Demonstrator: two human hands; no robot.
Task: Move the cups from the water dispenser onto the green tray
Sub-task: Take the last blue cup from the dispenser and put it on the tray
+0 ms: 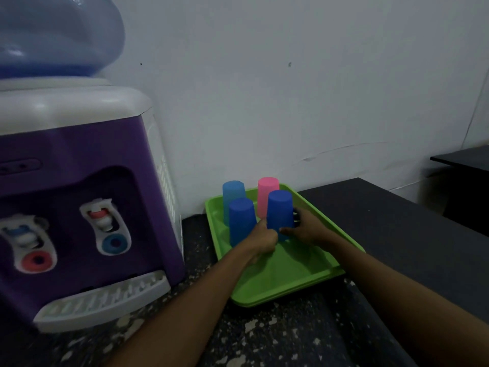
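A green tray lies on the counter to the right of the purple and white water dispenser. Several cups stand upside down on its far half: a light blue cup, a pink cup, a dark blue cup and a second dark blue cup. My right hand wraps the lower part of that second dark blue cup. My left hand touches the same cup's base from the left, fingers curled. The dispenser's drip tray holds no cups.
A blue water bottle sits on top of the dispenser. A white wall stands close behind the tray. A black tabletop adjoins the speckled counter on the right, with another dark table farther right.
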